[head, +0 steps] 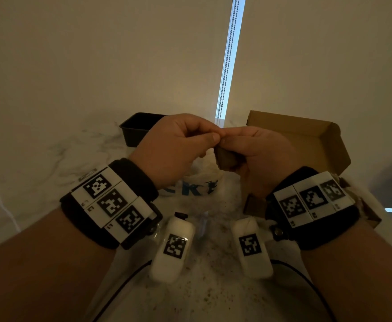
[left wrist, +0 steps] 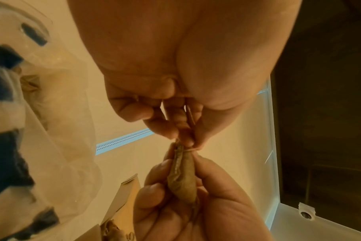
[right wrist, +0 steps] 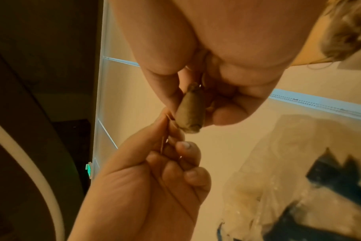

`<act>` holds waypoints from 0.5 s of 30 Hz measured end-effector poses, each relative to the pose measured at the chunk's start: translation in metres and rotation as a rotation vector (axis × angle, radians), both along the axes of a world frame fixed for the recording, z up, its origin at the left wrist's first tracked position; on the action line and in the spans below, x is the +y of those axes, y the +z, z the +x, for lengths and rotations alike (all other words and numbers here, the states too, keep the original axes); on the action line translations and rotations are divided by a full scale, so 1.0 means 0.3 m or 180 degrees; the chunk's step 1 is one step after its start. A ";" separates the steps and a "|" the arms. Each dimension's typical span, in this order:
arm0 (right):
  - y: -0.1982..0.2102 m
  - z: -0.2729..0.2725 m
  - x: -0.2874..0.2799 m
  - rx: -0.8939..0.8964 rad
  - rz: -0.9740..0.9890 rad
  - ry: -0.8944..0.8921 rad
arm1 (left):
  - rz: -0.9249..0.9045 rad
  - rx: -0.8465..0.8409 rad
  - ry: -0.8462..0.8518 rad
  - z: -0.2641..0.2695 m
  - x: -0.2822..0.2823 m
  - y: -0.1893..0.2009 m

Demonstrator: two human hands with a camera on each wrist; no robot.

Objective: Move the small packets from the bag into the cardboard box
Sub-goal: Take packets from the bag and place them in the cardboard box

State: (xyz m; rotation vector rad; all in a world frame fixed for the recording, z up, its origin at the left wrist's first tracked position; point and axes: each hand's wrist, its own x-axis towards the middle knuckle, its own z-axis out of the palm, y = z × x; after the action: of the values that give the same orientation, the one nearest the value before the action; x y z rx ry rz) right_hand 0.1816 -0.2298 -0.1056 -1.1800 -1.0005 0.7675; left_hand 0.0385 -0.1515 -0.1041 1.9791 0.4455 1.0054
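Note:
Both hands meet in the air above the table. My right hand [head: 227, 147] grips a small brown packet [head: 225, 160] between thumb and curled fingers; the same packet [left wrist: 183, 176] [right wrist: 191, 112] shows in both wrist views. My left hand [head: 215, 135] pinches a thin flat brown edge at the packet's upper end [left wrist: 185, 143]; I cannot tell whether that edge belongs to this packet. The clear plastic bag [head: 190, 189] with blue lettering lies on the table below the hands. The open cardboard box [head: 306, 140] stands to the right, behind my right hand.
A black tray [head: 136, 129] stands at the back left on the marble table [head: 51, 159]. A bead chain [head: 227, 66] hangs at the window gap behind. Brown pieces lie inside the box [left wrist: 113, 231]. The bag [right wrist: 299, 163] fills the right of the right wrist view.

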 end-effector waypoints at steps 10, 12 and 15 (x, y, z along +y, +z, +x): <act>0.002 -0.010 0.001 0.0524 -0.0146 0.0245 | 0.0112 -0.0434 0.0109 0.007 -0.005 -0.008; 0.001 -0.010 0.000 0.0563 -0.0169 0.0361 | 0.0047 -0.0442 0.0081 0.009 -0.006 -0.010; 0.000 -0.007 -0.008 0.0574 -0.0093 0.0510 | -0.0296 -0.0502 -0.0043 0.010 -0.013 -0.004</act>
State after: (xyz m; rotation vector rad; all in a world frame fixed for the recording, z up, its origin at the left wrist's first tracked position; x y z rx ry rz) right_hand 0.1794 -0.2321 -0.1057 -1.0437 -0.9432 1.0006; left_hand 0.0415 -0.1553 -0.1053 1.8028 0.3842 1.1031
